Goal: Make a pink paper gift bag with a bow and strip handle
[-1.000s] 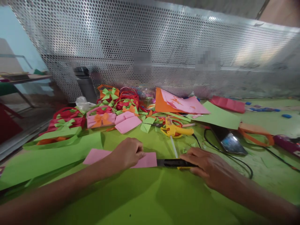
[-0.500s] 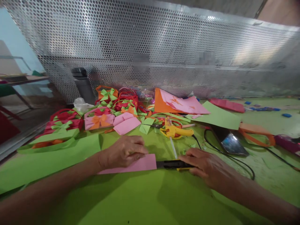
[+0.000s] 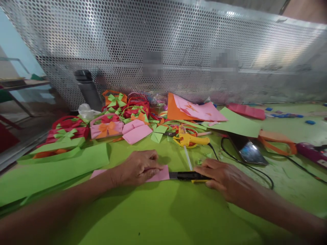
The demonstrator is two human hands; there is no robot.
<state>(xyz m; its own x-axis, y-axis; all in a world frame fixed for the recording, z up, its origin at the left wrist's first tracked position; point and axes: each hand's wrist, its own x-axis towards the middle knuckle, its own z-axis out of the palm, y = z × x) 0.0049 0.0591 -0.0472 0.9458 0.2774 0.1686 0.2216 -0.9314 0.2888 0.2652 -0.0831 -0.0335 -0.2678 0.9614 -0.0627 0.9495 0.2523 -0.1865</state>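
Observation:
My left hand (image 3: 141, 167) rests on a strip of pink paper (image 3: 162, 173), its fingers closed and pressing near the right end. The strip's other end shows beyond my left wrist. My right hand (image 3: 216, 173) grips a black and yellow utility knife (image 3: 190, 176). Its blade reaches the strip's right edge; whether the tip lies inside a fold or just against the edge I cannot tell. Just behind the knife, a yellow hot glue gun (image 3: 191, 139) lies with a clear glue stick (image 3: 188, 158) near it.
Finished paper bags with bows (image 3: 107, 128) crowd the back left beside a grey bottle (image 3: 89, 92). Green sheets (image 3: 51, 173) lie at left. A phone (image 3: 249, 151), a black cable (image 3: 251, 166) and an orange paper loop (image 3: 279, 143) sit at right. A perforated metal panel (image 3: 178, 34) stands behind.
My left hand has lowered, and its fingertips have come down onto the pink strip nearer its right end. The knife and my right hand have kept their place against the strip.

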